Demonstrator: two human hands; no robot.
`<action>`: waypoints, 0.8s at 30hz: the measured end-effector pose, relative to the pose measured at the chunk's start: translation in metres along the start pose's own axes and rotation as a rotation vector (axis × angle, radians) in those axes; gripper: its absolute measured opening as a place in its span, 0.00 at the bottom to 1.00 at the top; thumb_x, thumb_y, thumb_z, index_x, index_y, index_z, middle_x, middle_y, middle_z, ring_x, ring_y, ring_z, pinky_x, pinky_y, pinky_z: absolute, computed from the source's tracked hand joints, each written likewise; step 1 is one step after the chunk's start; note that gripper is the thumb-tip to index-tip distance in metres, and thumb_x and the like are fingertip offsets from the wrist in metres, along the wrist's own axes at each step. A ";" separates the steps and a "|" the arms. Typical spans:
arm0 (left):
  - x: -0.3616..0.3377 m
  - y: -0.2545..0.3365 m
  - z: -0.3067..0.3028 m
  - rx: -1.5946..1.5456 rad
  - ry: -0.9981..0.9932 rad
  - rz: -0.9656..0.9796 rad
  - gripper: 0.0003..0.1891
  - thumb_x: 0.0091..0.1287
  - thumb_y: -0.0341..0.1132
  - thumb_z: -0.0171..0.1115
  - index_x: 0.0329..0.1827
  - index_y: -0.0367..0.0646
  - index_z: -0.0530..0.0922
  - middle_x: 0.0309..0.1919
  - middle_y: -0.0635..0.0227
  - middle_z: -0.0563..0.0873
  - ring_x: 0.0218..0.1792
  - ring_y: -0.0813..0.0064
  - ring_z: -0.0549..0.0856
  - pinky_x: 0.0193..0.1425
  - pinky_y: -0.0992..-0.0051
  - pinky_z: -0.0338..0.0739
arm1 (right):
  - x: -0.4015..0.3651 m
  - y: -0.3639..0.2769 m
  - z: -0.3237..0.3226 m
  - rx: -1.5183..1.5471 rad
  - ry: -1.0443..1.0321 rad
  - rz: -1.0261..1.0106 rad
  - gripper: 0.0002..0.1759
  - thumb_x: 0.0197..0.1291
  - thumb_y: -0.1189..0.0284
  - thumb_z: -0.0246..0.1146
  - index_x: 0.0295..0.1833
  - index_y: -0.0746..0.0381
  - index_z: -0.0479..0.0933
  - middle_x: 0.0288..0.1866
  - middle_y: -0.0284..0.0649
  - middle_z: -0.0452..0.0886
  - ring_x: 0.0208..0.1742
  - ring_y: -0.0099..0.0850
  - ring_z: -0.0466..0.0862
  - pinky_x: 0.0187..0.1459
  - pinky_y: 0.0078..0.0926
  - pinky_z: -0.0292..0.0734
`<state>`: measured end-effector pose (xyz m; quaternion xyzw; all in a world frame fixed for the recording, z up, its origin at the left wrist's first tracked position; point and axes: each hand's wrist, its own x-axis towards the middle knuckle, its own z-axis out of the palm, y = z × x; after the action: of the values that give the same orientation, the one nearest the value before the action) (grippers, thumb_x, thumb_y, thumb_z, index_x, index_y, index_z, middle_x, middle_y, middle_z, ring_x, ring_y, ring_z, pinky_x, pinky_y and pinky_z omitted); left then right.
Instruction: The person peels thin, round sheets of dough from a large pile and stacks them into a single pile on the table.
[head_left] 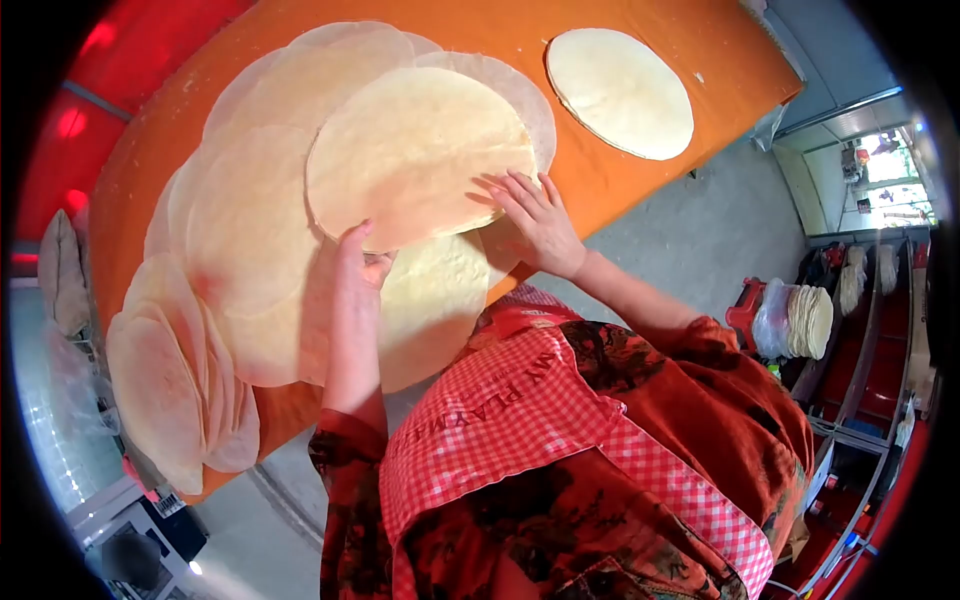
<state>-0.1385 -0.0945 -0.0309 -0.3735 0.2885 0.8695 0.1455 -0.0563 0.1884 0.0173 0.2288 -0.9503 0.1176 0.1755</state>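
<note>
Flatbread [415, 150], round, thin and pale, lies near the middle of the orange tabletop [720, 60], over a broad spread of overlapping, translucent sheets [235, 220]. Left hand [362, 258] grasps its near edge, the thumb on top and the fingers curled by the rim. Right hand [538, 218] is unclenched, with fingers extended and resting on its right edge; whether the thumb supports it from beneath, I cannot tell. Below the flatbread, a yellowish sheet [435, 300] reaches the near table edge, close to the checked apron [500, 400]. More sheets [155, 385] droop in loose folds at the left corner. Well apart, beyond the right hand, a round stack [620, 95] sits by itself on the orange surface. Off the table to the right, another pile [810, 322] stands beside clear plastic [772, 318].
</note>
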 end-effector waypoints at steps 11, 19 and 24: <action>0.026 0.008 -0.004 -0.115 0.078 -0.034 0.26 0.54 0.18 0.64 0.57 0.44 0.70 0.54 0.59 0.78 0.52 0.56 0.81 0.52 0.50 0.82 | 0.071 0.058 0.005 0.022 -0.155 -0.203 0.27 0.46 0.72 0.65 0.57 0.57 0.77 0.56 0.37 0.79 0.60 0.36 0.77 0.61 0.40 0.68; -0.066 0.072 -0.001 -0.219 -0.806 0.193 0.27 0.65 0.49 0.62 0.62 0.43 0.71 0.55 0.56 0.79 0.64 0.54 0.73 0.67 0.46 0.67 | 0.199 -0.006 -0.083 0.149 -0.144 -0.287 0.06 0.50 0.78 0.58 0.33 0.61 0.79 0.25 0.49 0.76 0.30 0.47 0.80 0.33 0.41 0.74; -0.024 0.040 -0.021 -0.012 -0.226 0.441 0.32 0.67 0.53 0.58 0.68 0.43 0.66 0.66 0.57 0.72 0.68 0.55 0.69 0.72 0.46 0.59 | 0.280 0.009 -0.176 0.701 -0.303 0.101 0.15 0.47 0.74 0.69 0.43 0.68 0.81 0.36 0.43 0.85 0.36 0.28 0.84 0.39 0.29 0.80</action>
<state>-0.1293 -0.1398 -0.0091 -0.2027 0.3397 0.9182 -0.0189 -0.2446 0.1401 0.2848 0.2428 -0.8776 0.4087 -0.0616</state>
